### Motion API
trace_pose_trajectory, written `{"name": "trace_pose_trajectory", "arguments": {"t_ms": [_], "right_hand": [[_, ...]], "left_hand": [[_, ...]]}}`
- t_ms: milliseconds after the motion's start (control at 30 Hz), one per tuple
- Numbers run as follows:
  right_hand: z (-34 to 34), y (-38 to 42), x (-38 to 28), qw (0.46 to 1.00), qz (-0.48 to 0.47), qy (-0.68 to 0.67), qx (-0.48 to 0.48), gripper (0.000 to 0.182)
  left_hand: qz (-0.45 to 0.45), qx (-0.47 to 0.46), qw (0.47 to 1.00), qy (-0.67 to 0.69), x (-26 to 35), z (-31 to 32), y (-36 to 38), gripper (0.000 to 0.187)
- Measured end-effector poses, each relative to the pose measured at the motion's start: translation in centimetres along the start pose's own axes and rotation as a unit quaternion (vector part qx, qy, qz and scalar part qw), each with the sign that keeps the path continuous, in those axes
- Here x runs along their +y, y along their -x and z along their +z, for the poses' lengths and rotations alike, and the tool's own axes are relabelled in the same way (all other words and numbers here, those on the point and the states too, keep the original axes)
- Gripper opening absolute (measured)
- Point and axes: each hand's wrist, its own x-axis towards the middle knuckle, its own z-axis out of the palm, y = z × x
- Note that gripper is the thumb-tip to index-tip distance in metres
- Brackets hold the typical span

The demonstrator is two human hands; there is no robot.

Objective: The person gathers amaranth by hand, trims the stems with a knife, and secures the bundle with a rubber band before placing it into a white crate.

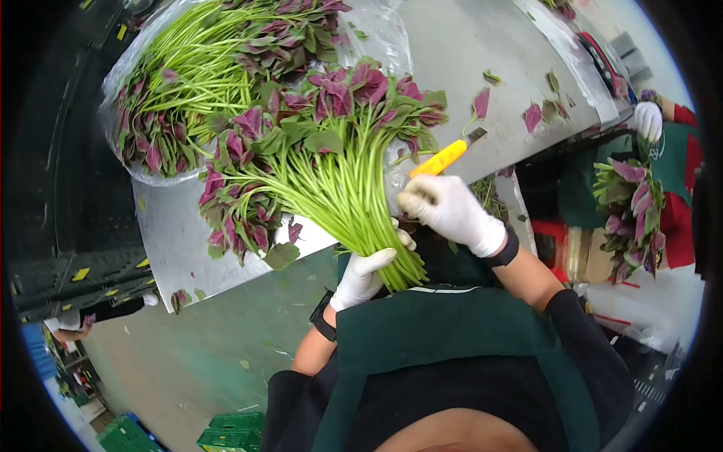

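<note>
A large bunch of red-and-green amaranth (343, 177) spreads over the table, leaves at the far side and pale green stems toward me. My left hand (361, 277), in a white glove, is wrapped round the gathered stems near their cut ends. To the right of the stems hovers my gloved right hand (457, 213), its fingers curled together; I cannot tell what is in them. Right beside its knuckles is a knife (439, 159) with a yellow handle, its short blade pointing away to the right.
More amaranth (203, 68) is piled in a clear plastic bag (113, 98) at the back left. Loose leaves (533, 117) lie on the metal table (452, 68). At right, a co-worker's gloved hand (648, 120) is above another bunch (633, 211). Green crates (232, 431) stand on the floor.
</note>
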Motion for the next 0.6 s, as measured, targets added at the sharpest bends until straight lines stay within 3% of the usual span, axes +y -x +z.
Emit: {"name": "trace_pose_trajectory", "arguments": {"t_ms": [67, 233, 333, 433, 600], "right_hand": [[0.8, 0.4, -0.1, 0.997, 0.012, -0.075, -0.032, 0.027], [2.0, -0.3, 0.1, 0.994, -0.007, -0.105, -0.036, 0.032], [2.3, -1.2, 0.6, 0.995, -0.095, -0.034, -0.002, 0.033], [1.8, -1.7, 0.0, 0.997, -0.07, -0.036, 0.007, 0.035], [1.5, -1.5, -1.0, 0.984, -0.131, 0.049, 0.111, 0.028]], "left_hand": [[0.013, -0.016, 1.0, 0.004, 0.0, 0.2, 0.1, 0.049], [0.024, -0.027, 0.999, 0.021, -0.3, -0.1, 0.2, 0.045], [0.031, -0.032, 0.999, 0.014, -0.1, 0.2, 0.3, 0.045], [0.038, -0.024, 0.999, -0.01, 0.0, 0.3, 0.5, 0.045], [0.034, 0.015, 0.999, -0.029, -0.2, 0.6, 0.6, 0.044]]}}
